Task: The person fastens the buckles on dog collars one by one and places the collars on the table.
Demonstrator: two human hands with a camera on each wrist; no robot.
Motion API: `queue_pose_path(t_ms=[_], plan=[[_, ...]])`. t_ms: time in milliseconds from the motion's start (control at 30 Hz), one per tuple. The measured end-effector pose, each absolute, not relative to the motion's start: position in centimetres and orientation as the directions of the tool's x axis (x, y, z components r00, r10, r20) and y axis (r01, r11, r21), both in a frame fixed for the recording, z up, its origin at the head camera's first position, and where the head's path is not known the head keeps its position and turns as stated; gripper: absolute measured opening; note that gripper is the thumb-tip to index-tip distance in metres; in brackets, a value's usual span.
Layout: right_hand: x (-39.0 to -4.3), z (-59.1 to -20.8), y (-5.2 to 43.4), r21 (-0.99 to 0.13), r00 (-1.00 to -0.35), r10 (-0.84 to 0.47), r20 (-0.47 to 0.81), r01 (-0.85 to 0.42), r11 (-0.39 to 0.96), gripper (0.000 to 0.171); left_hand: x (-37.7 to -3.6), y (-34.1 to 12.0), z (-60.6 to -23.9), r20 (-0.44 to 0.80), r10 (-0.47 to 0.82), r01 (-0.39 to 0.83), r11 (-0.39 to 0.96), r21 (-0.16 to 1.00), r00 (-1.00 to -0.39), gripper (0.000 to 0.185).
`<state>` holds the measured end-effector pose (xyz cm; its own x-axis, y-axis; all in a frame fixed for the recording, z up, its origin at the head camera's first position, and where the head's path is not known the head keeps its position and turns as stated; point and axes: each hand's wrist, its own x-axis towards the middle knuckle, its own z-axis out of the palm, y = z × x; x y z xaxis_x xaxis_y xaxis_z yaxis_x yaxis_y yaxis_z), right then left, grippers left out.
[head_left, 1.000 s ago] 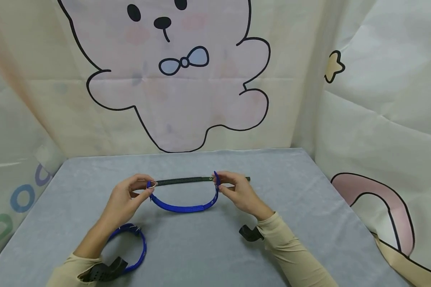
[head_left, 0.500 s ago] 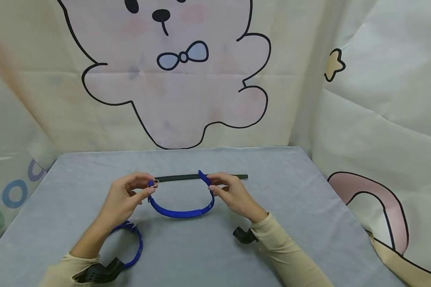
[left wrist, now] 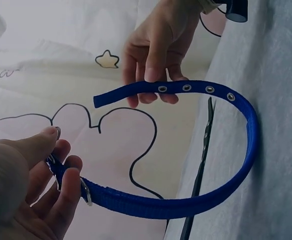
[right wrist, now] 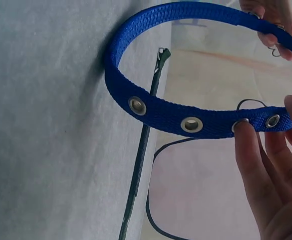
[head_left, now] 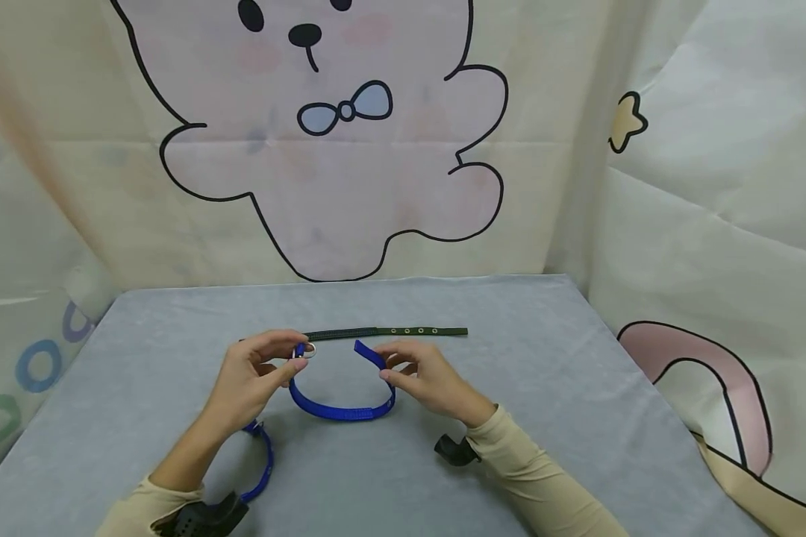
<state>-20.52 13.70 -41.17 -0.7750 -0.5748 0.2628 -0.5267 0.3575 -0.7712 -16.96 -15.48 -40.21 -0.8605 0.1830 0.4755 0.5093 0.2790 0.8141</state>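
Grey worktop (head_left: 510, 358), cartoon backdrop | left hand (head_left: 251, 377) grip pinches blue collar (head_left: 339, 408) buckle end | right hand (head_left: 423, 377) grip pinches holed tip, bending it into a loop | green strap (head_left: 389, 333) far behind

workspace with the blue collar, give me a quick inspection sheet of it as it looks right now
surface: grey cloth-covered table, flat.
job's things: blue collar bent in a U, its bottom on the table, both ends raised; eyelet holes along the free end.
clutter: dark green strap lying flat behind the hands; second blue collar near the left forearm.
grippers: left hand pinches the ring end; right hand holds the eyelet end between thumb and fingers.
cables: nothing seen.
surroundings: cream backdrop with a cartoon bear behind the table; printed cloth at both sides; a black wrist mount at each sleeve.
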Motion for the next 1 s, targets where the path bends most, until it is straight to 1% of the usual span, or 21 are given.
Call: queue_pose_path(t_ms=[233, 467, 700, 1000], plan=[[-20.0, -41.4, 13.4, -0.761, -0.768, -0.578, 0.275, -0.541, 0.357, 0.031, -16.9, -15.1, -40.4, 0.415, 0.208, 0.456, 0.227, 0.860, -0.886, 0.024], [-19.4, -41.5, 12.8, -0.733, -0.738, -0.620, 0.266, -0.572, 0.367, 0.031, -16.1, -14.5, -40.8, 0.384, 0.234, 0.430, 0.199, 0.881, -0.893, 0.024], [-19.0, -41.2, 12.4, -0.717, -0.710, -0.650, 0.271, -0.599, 0.355, 0.029, -15.7, -13.7, -40.9, 0.357, 0.246, 0.416, 0.255, 0.873, -0.901, 0.025], [-18.7, -40.9, 12.2, -0.701, -0.689, -0.660, 0.299, -0.628, 0.339, 0.027, -15.7, -13.1, -40.8, 0.363, 0.255, 0.428, 0.280, 0.859, -0.896, 0.022]])
